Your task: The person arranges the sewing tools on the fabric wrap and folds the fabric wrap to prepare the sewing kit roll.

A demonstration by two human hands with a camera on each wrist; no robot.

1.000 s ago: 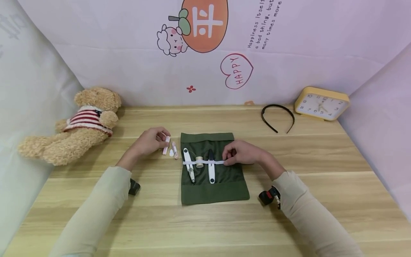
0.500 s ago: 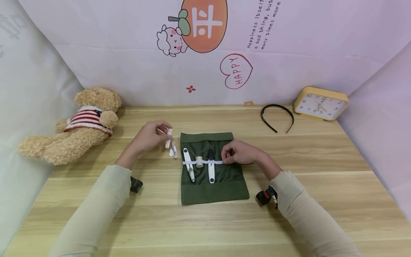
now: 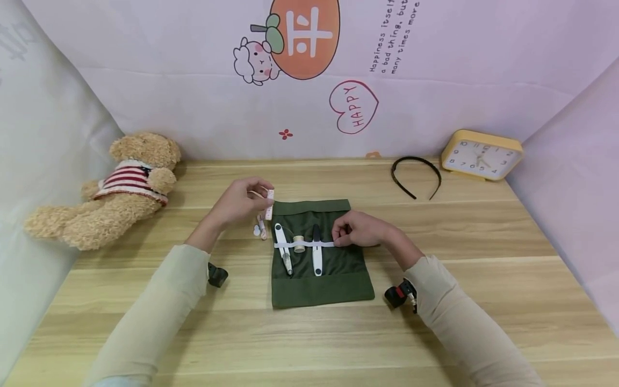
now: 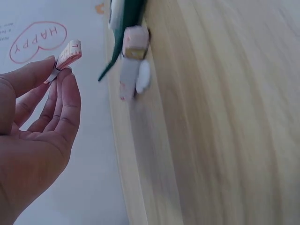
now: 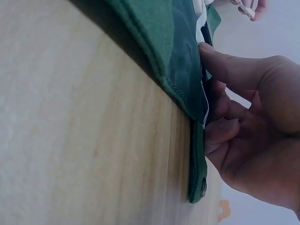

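Note:
My left hand pinches a folded pink-and-white tape measure between thumb and fingertips, above the table at the far left corner of a green fabric roll-up pouch. At the pouch's right side, my right hand pinches the white elastic band that runs across it. Under the band lie a white tool with a clear part, a cream thread spool and a white tool with a dark tip. A small pinkish bundle and a white piece lie left of the pouch.
A teddy bear in a striped shirt lies at the left. Toward the back right are a black headband and a yellow clock. A printed white cloth hangs behind the wooden table.
My left hand has lifted the tape measure and moved it right and away from me, up to the pouch's corner. The right hand has stayed nearly still on the band.

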